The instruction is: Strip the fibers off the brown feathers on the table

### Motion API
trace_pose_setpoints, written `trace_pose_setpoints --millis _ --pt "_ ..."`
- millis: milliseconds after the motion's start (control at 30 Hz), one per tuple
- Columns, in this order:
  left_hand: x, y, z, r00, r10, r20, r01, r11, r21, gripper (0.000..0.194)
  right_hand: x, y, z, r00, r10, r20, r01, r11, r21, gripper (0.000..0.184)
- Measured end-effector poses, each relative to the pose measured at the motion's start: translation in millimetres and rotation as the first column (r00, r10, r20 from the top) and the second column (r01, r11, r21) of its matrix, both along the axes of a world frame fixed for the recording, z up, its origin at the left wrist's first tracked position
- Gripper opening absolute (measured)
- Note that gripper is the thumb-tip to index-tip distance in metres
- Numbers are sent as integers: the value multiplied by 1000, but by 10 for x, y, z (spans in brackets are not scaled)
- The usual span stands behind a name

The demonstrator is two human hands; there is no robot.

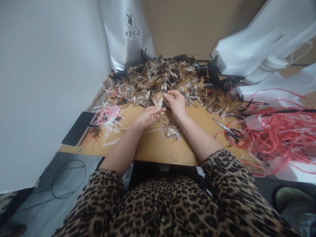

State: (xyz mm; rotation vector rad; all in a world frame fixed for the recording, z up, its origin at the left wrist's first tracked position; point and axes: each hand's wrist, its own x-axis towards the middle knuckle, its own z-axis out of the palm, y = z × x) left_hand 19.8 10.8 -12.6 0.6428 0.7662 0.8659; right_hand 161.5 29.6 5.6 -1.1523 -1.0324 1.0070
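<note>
Over the middle of the table, my left hand [151, 116] pinches a small tuft of brown and cream feathers [158, 98] by its pale lower end. My right hand [175, 101] is right beside it, thumb and fingertips pressed together at the tuft's right edge; whatever lies between them is too small to make out. Behind both hands spreads a large heap of brown, white and black feathers [172, 74]. A little pile of pale feather scraps [172, 131] lies on the table just below my hands.
On the brown table [158, 148], a phone [79, 128] and pink-white strips [108, 115] lie left. Scissors [228, 129] and tangled red ribbon [283, 135] are on the right. A silver bag [130, 36] stands at the back, white packaging [259, 39] at the back right. A white wall [49, 65] bounds the left.
</note>
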Motion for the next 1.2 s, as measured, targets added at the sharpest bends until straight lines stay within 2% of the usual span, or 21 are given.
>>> trace_pose_setpoints --millis 200,367,500,567,633,733,833,1033,1200 --pt "31 -22 7 998 -19 60 21 999 -34 13 -64 -13 -81 999 -26 -18 27 1000 13 13" --pt "41 -24 30 995 18 95 -12 998 -63 17 -104 -9 -140 995 -31 -90 35 998 51 21" --pt "7 14 27 987 86 137 -82 996 -33 20 -71 4 -109 981 -3 -194 0 1000 -15 31" --pt "-18 40 28 979 140 151 -140 990 -8 20 -32 18 -88 960 33 -278 -58 995 -81 35" --pt "-38 58 32 969 190 159 -195 981 15 20 3 24 -72 922 106 -373 -169 975 -142 37" --pt "-50 71 34 960 223 170 -233 972 39 20 18 4 -47 853 279 -441 -389 903 -182 38" --pt "-47 73 25 964 204 172 -218 974 65 18 -7 -37 -22 821 378 -427 -490 851 -189 38" --pt "-36 70 19 977 179 120 -189 978 83 13 -18 -41 -28 854 354 -380 -433 890 -144 36" --pt "-33 70 22 980 174 101 -182 980 83 14 -13 -20 -61 886 369 -281 -414 903 -117 31"
